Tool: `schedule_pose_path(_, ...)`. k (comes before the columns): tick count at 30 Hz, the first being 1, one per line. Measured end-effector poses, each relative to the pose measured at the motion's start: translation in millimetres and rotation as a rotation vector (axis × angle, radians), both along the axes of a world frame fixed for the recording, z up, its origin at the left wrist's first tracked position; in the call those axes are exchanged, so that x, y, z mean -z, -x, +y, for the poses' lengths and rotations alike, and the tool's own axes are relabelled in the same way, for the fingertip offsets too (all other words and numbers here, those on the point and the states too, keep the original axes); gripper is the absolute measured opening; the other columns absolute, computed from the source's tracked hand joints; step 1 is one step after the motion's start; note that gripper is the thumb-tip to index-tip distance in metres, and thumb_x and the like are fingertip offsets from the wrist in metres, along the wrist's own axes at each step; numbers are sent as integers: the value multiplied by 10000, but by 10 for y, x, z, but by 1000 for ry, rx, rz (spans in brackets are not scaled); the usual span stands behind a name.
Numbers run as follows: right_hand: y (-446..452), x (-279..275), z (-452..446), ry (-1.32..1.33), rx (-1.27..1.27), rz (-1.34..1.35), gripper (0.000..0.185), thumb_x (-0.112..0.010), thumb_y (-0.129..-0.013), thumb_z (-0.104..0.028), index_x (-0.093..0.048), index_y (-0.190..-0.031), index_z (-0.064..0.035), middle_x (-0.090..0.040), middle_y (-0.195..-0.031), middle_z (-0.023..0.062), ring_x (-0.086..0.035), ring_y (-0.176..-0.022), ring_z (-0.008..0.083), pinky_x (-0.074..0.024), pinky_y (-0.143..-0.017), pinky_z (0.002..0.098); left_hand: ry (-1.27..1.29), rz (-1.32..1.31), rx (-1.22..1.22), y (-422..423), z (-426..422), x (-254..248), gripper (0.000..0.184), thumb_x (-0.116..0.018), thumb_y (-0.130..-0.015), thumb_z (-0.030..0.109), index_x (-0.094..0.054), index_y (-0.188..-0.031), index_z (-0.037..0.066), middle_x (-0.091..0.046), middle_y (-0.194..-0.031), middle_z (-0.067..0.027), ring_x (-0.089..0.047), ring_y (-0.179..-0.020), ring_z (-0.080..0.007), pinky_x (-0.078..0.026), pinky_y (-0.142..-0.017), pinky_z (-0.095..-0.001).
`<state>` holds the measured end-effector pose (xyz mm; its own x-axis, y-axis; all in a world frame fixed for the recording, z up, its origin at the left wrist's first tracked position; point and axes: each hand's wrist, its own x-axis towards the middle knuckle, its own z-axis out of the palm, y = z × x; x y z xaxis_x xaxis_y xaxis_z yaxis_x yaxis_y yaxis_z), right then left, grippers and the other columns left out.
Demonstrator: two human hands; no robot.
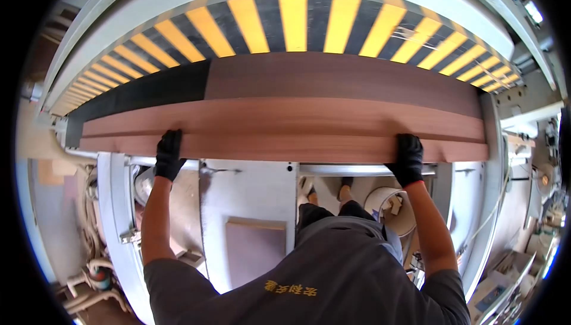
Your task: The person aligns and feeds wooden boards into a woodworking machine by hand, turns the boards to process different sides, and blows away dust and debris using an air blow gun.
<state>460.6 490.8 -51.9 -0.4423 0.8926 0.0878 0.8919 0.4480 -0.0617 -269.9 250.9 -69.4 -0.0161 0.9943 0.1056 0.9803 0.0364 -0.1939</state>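
A long reddish-brown board [285, 120] spans the machine bed crosswise in front of me, with a step or seam running along its length. My left hand [170, 155], in a black glove, is closed over the board's near edge on the left. Toward the right end, my right hand [408, 159], gloved in black too, grips the same edge with its fingers on top; the thumbs are mostly hidden. Behind the board lies a darker brown panel [357, 75], apparently lower. I cannot tell whether the near strip is a separate piece.
A yellow-and-black striped beam [295, 19] arches over the far side. Below the near edge are a pale metal panel [247, 185], a flat brown piece [256, 250] and a white bucket [389, 203] of offcuts. Hoses [89, 206] hang at the left; metal frame posts [122, 206] flank me.
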Motion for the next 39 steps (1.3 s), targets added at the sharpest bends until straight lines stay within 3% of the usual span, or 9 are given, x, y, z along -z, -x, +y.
schedule_pose_path(3, -53, 162, -19, -144, -39, 7, 910, -878, -560, -365, -507, -1332, -55, -539, -1287, 189, -489, -1241, 410, -386, -1073, 547, -6, -17, -3, -1, -9, 11, 1171, -910, -596, 288, -300, -1576, 92, -389, -1533, -214, -369, -1421, -422, -312, -1143, -532)
schedule_pose_path(6, -137, 319, -57, -204, -84, 36, 999, -864, -621, -406, -425, -1441, -42, -492, -1392, 214, -432, -1336, 422, -321, -1150, 573, -13, -7, -36, -69, -6, -40, 1200, -921, -562, 363, -315, -1564, 100, -396, -1542, -190, -368, -1439, -373, -319, -1114, -545)
schedule_pose_path(11, -160, 227, -137, -34, -57, -45, 1292, -929, -494, -406, -287, -1556, -47, -385, -1512, 209, -315, -1451, 406, -211, -1231, 587, -53, 7, 3, -37, 53, -91, 1093, -904, -568, 400, -406, -1492, 97, -482, -1455, -174, -445, -1371, -370, -371, -1038, -537)
schedule_pose_path(17, -140, 300, -106, -216, -121, -44, 1002, -809, -699, -434, -381, -1506, -21, -467, -1435, 233, -412, -1368, 426, -307, -1169, 589, -136, 16, 24, -61, 97, -77, 939, -869, -605, 409, -494, -1410, 103, -565, -1358, -141, -530, -1292, -350, -411, -964, -511)
schedule_pose_path(20, -191, 360, -86, -233, -122, -65, 994, -771, -724, -490, -384, -1515, -30, -472, -1446, 239, -430, -1350, 452, -341, -1130, 580, -142, 13, 26, -89, 126, -132, 899, -854, -626, 396, -503, -1400, 102, -571, -1345, -144, -538, -1283, -351, -421, -946, -510)
schedule_pose_path(24, -300, 457, -48, -220, -129, -113, 879, -714, -785, -405, -393, -1501, -8, -479, -1440, 248, -443, -1342, 455, -350, -1136, 566, -173, 49, 48, -89, 142, -146, 827, -828, -665, 360, -521, -1387, 99, -577, -1326, -156, -560, -1254, -365, -440, -911, -514)
schedule_pose_path(25, -281, 453, -44, -247, -142, -85, 749, -664, -811, -305, -437, -1455, 3, -512, -1397, 240, -479, -1313, 443, -360, -1143, 566, -170, 71, 49, -108, 151, -170, 823, -829, -663, 341, -522, -1386, 96, -578, -1324, -163, -567, -1242, -374, -443, -901, -516)
schedule_pose_path(34, -237, 388, -84, -178, -131, -97, 740, -658, -823, -257, -419, -1470, 9, -471, -1458, 242, -432, -1368, 441, -317, -1176, 576, -153, 81, 43, -118, 190, -200, 735, -782, -717, 324, -533, -1371, 99, -592, -1287, -159, -590, -1199, -362, -451, -857, -514)
schedule_pose_path(39, -296, 398, -112, -135, -106, -85, 807, -727, -794, -324, -420, -1465, 2, -462, -1470, 242, -412, -1382, 457, -304, -1187, 571, -164, 57, 48, -97, 190, -182, 739, -783, -711, 330, -538, -1370, 104, -592, -1281, -155, -586, -1201, -361, -443, -873, -510)
